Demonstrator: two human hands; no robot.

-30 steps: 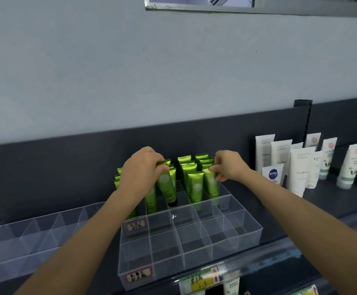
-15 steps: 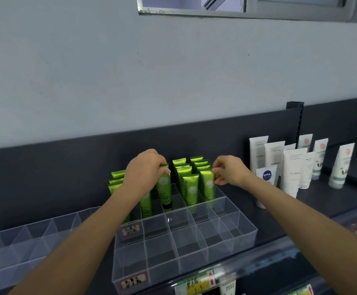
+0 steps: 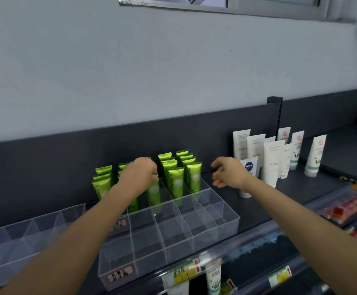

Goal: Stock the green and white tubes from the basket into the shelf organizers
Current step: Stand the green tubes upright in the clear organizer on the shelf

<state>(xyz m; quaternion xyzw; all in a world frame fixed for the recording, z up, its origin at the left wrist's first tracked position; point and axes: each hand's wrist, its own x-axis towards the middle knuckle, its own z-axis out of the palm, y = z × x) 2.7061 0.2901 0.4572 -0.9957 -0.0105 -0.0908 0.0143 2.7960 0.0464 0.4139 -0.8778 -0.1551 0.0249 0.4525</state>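
Green tubes (image 3: 177, 182) stood crimp-up in the rear cells of the clear acrylic organizer (image 3: 226, 211); front cells not yet filled.

One front tube (image 3: 153, 193) is gripped at its top by the left hand (image 3: 139, 175), fingers curled over it. The right hand (image 3: 226, 173) is held just beside the organizer, fingers loosely spread, nothing held. Step judged: seating. The tube should be pushed straight down until bottomed in its cell, kept upright, label forward, neighbours left undisturbed. White tubes (image 3: 272, 165) are stood loose on the dark shelf (image 3: 296, 184) to the right. No basket is seen.
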